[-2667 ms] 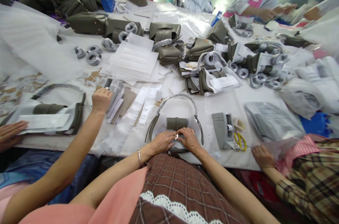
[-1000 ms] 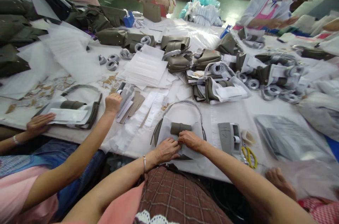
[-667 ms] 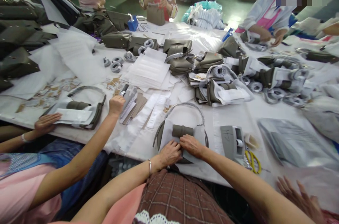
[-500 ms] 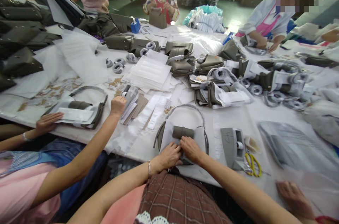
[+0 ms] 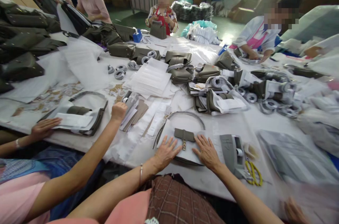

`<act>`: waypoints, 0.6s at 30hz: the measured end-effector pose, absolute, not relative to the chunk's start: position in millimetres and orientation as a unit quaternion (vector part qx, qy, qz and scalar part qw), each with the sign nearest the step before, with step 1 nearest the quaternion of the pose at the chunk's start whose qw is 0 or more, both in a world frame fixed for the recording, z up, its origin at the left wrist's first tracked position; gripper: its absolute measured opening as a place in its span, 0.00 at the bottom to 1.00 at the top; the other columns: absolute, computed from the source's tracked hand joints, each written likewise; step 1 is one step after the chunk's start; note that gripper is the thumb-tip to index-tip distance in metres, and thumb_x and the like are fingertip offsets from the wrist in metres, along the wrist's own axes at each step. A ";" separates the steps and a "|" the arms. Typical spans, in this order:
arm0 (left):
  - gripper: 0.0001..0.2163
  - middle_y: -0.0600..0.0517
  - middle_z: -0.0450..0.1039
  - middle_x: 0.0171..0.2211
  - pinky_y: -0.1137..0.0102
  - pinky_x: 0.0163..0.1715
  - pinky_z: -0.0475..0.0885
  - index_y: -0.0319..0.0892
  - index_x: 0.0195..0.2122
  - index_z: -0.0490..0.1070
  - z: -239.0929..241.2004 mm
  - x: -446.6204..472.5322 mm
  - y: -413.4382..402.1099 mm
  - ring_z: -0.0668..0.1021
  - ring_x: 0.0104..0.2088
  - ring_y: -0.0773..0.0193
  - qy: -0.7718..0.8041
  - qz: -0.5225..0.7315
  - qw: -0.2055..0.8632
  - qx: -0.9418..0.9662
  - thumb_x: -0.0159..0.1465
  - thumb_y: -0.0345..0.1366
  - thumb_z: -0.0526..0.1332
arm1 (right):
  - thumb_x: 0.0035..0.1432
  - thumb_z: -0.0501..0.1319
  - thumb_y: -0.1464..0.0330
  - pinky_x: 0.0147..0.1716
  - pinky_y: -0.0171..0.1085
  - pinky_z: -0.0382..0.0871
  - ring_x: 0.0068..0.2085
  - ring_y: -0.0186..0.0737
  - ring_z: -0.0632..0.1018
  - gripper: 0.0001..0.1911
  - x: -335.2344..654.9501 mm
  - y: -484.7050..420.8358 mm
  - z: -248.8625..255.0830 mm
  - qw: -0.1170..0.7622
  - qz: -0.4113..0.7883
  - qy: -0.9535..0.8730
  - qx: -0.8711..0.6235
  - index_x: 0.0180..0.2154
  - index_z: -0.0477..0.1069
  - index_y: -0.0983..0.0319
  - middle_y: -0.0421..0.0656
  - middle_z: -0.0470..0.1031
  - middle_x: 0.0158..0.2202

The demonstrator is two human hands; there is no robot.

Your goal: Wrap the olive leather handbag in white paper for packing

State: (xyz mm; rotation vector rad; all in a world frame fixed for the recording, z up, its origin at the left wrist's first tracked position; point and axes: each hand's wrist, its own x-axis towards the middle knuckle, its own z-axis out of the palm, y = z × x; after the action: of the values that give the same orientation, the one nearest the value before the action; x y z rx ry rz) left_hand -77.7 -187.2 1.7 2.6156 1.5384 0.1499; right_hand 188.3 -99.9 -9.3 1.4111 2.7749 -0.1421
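In front of me on the table lies an olive-grey handbag [image 5: 184, 134], its body covered by a white sheet of wrapping [image 5: 189, 153]. The bag's flap lies flat over the sheet, with a metal clasp [image 5: 183, 145] at its lower end. A wrapped handle [image 5: 185, 113] arches up behind. My left hand [image 5: 166, 151] rests open on the sheet, left of the clasp, fingers spread. On the other side my right hand [image 5: 208, 151] also lies open on the sheet, fingers apart. Neither hand grips anything.
A grey tape dispenser [image 5: 233, 153] and yellow-handled scissors [image 5: 253, 173] sit to my right. At left a co-worker's hands [image 5: 119, 111] are by another handbag [image 5: 79, 119]. Beyond are stacked white sheets [image 5: 148, 77] and several wrapped bags [image 5: 225, 100]. Other people work across the table.
My hands were close together at the bag's front, fingers bent by the rolled-up flap. Now they have moved apart and flattened on the sheet, and the flap lies down with its clasp showing.
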 end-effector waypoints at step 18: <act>0.26 0.28 0.62 0.61 0.44 0.59 0.60 0.33 0.65 0.57 -2.3 -54.0 -157.1 0.67 0.62 0.38 0.576 -0.007 0.071 0.815 0.66 0.35 0.56 | 0.53 0.67 0.67 0.64 0.55 0.49 0.63 0.57 0.64 0.48 157.0 -113.5 13.4 0.027 -0.002 0.940 0.341 0.69 0.45 0.49 0.48 0.65 0.63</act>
State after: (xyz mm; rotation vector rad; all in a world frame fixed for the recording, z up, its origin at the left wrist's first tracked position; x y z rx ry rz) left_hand -54.0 -157.1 -2.3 2.4490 1.7307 -0.0198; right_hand 157.0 -113.5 13.4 1.0541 2.9029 -0.0073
